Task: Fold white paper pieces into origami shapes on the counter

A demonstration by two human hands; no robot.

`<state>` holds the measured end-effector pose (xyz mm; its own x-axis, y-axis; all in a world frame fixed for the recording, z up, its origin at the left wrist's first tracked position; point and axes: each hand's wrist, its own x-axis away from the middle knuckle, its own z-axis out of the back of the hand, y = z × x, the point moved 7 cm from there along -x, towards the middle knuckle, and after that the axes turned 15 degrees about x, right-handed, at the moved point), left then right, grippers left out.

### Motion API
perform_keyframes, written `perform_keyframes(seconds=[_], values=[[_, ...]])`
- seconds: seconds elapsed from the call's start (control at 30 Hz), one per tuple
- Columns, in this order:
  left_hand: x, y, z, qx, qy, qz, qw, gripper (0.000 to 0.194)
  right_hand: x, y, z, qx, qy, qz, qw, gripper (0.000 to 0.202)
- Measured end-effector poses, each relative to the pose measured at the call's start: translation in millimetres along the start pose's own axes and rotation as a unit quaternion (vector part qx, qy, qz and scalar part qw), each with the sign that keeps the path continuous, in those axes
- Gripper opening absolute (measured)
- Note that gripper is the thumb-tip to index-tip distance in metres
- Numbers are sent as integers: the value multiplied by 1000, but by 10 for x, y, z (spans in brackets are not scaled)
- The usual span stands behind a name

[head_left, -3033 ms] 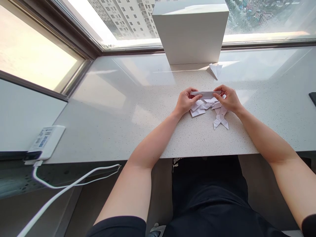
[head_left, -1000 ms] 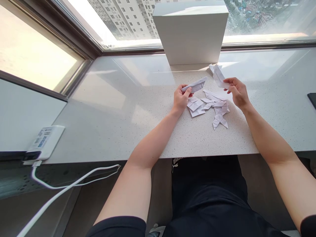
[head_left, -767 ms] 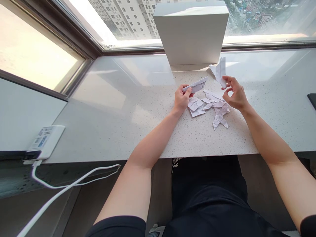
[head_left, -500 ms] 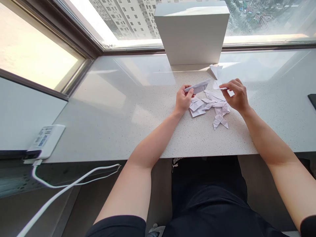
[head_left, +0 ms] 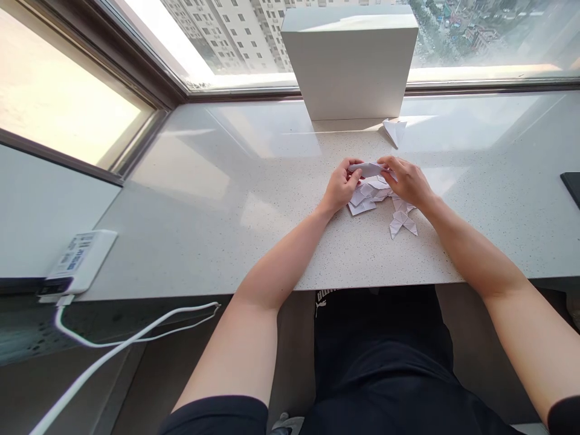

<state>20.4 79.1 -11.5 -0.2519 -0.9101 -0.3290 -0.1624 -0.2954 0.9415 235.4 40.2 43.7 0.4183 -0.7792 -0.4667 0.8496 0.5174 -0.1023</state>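
Note:
A long folded white paper piece (head_left: 371, 170) is held level above the counter, between both hands. My left hand (head_left: 341, 186) pinches its left end, thumb in front and fingers behind. At the right end my right hand (head_left: 408, 182) is closed on folded paper; its fingers partly cover where the paper ends, so I cannot tell whether one piece or two meet there. Just beneath the hands lies a pile of folded white paper pieces (head_left: 361, 205), partly hidden by them. A star-like folded piece (head_left: 402, 223) lies at the pile's near edge.
A white box (head_left: 351, 75) stands by the window, with a folded paper triangle (head_left: 395, 132) in front of it. A dark flat object (head_left: 571, 190) lies at the far right. On the left is a white device (head_left: 81, 260) with a white cable (head_left: 109, 356).
My right hand has moved left with folded paper, up to the piece in my left hand. The paper lying just below the triangle is no longer there. The left-hand piece is now more level.

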Motion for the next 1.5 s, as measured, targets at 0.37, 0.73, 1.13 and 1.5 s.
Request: perform_keyframes(seconds=[0.37, 0.73, 1.13, 1.5], values=[[24, 36, -71, -18, -57, -8, 998, 35, -49, -101, -117, -4, 10, 16, 1000, 32], [28, 62, -17, -16, -23, -37, 999, 37, -51, 136, 20, 16, 54, -27, 998, 50], [-26, 273, 124, -89, 58, -89, 990, 32, -130, 447, -52, -116, 62, -115, 985, 27], [-185, 2, 508, -103, 111, -72, 986, 35, -476, 562, -433, -190, 25, -130, 973, 30]])
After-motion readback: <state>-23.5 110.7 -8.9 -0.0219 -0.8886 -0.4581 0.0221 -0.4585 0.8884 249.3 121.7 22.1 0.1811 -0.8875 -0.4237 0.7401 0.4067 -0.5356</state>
